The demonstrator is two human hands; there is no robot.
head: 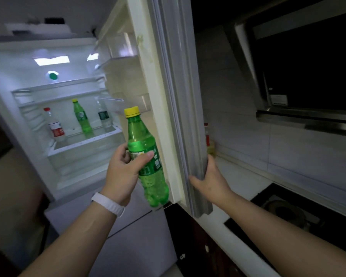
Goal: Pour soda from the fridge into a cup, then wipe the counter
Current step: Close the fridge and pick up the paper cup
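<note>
At the open fridge (12, 62), the left hand (126, 168) grips the green soda bottle (146, 144) while the right hand (210, 176) clasps the fridge door (174, 96) edge, which likely needs shutting next.

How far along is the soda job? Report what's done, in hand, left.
Done: the green soda bottle is out of the fridge, gripped by the left hand, yellow cap on. In hand: the right hand grips the edge of the open fridge door. Left: closing it, pouring (no cup in view), wiping the counter.

Dim, soft kitchen; glow from fridge (48, 80) interior.
</note>
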